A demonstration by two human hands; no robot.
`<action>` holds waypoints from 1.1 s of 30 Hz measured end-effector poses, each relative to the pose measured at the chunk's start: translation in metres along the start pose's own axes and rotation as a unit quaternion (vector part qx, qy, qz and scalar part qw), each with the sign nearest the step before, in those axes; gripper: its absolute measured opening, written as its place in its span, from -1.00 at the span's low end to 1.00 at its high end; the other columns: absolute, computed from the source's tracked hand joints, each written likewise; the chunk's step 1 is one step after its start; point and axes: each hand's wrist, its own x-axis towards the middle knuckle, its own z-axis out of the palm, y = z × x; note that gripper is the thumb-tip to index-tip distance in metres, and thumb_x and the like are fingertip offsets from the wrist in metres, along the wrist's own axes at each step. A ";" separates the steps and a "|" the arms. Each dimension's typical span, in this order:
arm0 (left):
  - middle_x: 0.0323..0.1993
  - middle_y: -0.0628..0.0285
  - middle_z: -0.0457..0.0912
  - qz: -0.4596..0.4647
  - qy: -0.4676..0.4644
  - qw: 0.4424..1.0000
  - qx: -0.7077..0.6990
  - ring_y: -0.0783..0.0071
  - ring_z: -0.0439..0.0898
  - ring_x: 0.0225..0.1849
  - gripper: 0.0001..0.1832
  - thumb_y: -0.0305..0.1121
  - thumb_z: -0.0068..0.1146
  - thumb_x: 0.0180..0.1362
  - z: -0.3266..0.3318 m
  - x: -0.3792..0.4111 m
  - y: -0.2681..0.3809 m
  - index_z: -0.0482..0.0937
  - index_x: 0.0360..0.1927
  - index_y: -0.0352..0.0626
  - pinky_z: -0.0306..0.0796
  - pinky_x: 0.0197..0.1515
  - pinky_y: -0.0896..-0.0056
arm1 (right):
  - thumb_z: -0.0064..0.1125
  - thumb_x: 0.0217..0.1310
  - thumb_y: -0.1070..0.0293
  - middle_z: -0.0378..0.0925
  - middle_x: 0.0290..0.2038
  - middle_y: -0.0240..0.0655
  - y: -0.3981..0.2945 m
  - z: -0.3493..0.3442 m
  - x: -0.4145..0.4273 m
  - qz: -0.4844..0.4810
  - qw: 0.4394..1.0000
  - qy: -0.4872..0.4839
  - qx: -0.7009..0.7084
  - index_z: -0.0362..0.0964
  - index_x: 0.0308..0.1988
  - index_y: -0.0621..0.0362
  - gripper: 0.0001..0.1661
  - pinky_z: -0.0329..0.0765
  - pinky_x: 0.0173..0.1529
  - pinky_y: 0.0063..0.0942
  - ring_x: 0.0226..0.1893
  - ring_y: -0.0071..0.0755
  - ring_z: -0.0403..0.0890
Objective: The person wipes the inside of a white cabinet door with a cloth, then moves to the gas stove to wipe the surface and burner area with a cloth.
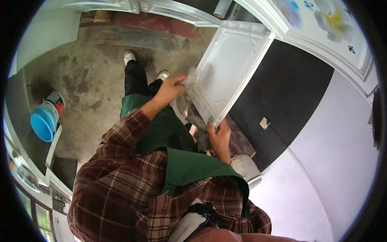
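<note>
A white framed panel, like a cabinet door, stands tilted before me, its upper end by the white cabinet frame. On the right, my right hand grips the panel's lower corner, thumb on its face. My left hand pinches a greyish, blurred cloth or plastic piece beside the panel's left edge; whether it touches the panel I cannot tell. Grey crumpled cloth lies or hangs below the panel, near my right hand, partly hidden.
A blue bucket lies or stands at the left on the stained concrete floor. White cabinet doors with flower pictures run along the top. A dark board is at the right, and a reddish plank is under the panel.
</note>
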 end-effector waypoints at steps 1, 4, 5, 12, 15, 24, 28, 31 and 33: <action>-0.06 0.10 0.60 0.057 -0.001 0.996 0.073 0.38 0.56 -0.04 -0.56 -0.67 -0.05 -0.05 -0.005 -0.004 -0.003 0.55 -0.02 -0.35 0.45 -0.08 0.41 | 0.16 0.10 0.35 0.58 -0.33 0.04 0.001 0.000 0.000 0.001 1.000 -0.004 -0.003 0.42 -0.09 0.30 -0.63 0.54 -0.24 -0.19 -0.33 0.13 0.63; -0.04 0.00 0.53 0.166 -0.076 0.946 0.268 0.07 0.54 -0.01 -0.53 -0.67 -0.04 -0.11 -0.005 -0.028 0.009 0.55 -0.03 -0.24 0.44 0.00 0.26 | 0.16 0.10 0.34 0.57 -0.34 0.05 0.002 0.000 0.000 -0.005 1.000 0.002 -0.004 0.42 -0.09 0.30 -0.63 0.54 -0.26 -0.18 -0.35 0.12 0.62; -0.05 0.03 0.52 0.217 -0.105 0.923 0.299 0.07 0.52 -0.01 -0.52 -0.65 -0.02 -0.10 0.001 -0.033 0.005 0.54 -0.02 -0.22 0.43 0.01 0.25 | 0.16 0.10 0.34 0.57 -0.35 0.05 0.001 0.000 0.000 -0.007 1.000 0.002 0.000 0.41 -0.09 0.30 -0.62 0.54 -0.26 -0.18 -0.35 0.13 0.62; -0.07 0.16 0.44 0.322 -0.182 0.757 0.538 0.17 0.44 0.03 -0.56 -0.47 0.03 0.01 0.039 -0.045 -0.006 0.49 0.04 -0.14 0.38 -0.02 0.17 | 0.18 0.09 0.31 0.56 -0.39 0.05 -0.008 0.002 0.000 0.017 1.000 0.003 -0.006 0.41 -0.12 0.29 -0.63 0.53 -0.28 -0.17 -0.38 0.14 0.62; -0.07 0.17 0.44 0.304 -0.195 0.747 0.559 0.16 0.45 0.02 -0.56 -0.48 0.03 0.00 0.047 -0.047 -0.010 0.49 0.04 -0.15 0.37 -0.05 0.15 | 0.18 0.09 0.30 0.56 -0.40 0.04 -0.008 0.001 0.000 0.011 1.000 0.012 -0.024 0.41 -0.14 0.28 -0.65 0.53 -0.29 -0.17 -0.38 0.15 0.61; -0.06 0.06 0.55 -0.007 -0.280 0.930 0.240 0.07 0.53 0.02 -0.50 -0.68 -0.05 -0.13 0.053 -0.034 0.005 0.54 -0.01 -0.26 0.38 0.07 0.19 | 0.17 0.10 0.30 0.57 -0.37 0.05 0.002 0.003 -0.001 -0.024 0.999 0.022 -0.012 0.43 -0.10 0.28 -0.62 0.53 -0.28 -0.14 -0.36 0.15 0.62; 0.00 -0.06 0.45 0.131 -0.199 0.932 0.274 -0.02 0.42 0.09 -0.53 -0.73 -0.12 -0.09 0.054 -0.040 -0.015 0.55 -0.03 -0.35 0.28 0.17 0.17 | 0.18 0.10 0.26 0.57 -0.36 0.06 0.002 0.003 -0.002 -0.022 0.999 0.019 -0.030 0.43 -0.12 0.28 -0.62 0.53 -0.28 -0.13 -0.36 0.16 0.62; 0.04 -0.16 0.36 0.140 -0.193 0.893 0.381 -0.12 0.31 0.14 -0.56 -0.64 -0.04 -0.05 0.071 -0.054 0.005 0.52 -0.01 -0.39 0.19 0.23 0.10 | 0.17 0.12 0.21 0.56 -0.41 0.06 0.008 0.006 -0.003 -0.023 0.996 0.022 -0.078 0.40 -0.21 0.27 -0.65 0.51 -0.32 -0.09 -0.40 0.18 0.60; 0.05 -0.16 0.35 0.165 -0.162 0.869 0.438 -0.12 0.30 0.14 -0.57 -0.58 0.01 -0.02 0.087 -0.062 0.002 0.52 0.00 -0.36 0.18 0.23 0.09 | 0.15 0.13 0.19 0.55 -0.45 0.06 0.016 0.007 -0.005 -0.017 0.994 0.034 -0.099 0.39 -0.24 0.26 -0.66 0.50 -0.35 -0.06 -0.42 0.19 0.59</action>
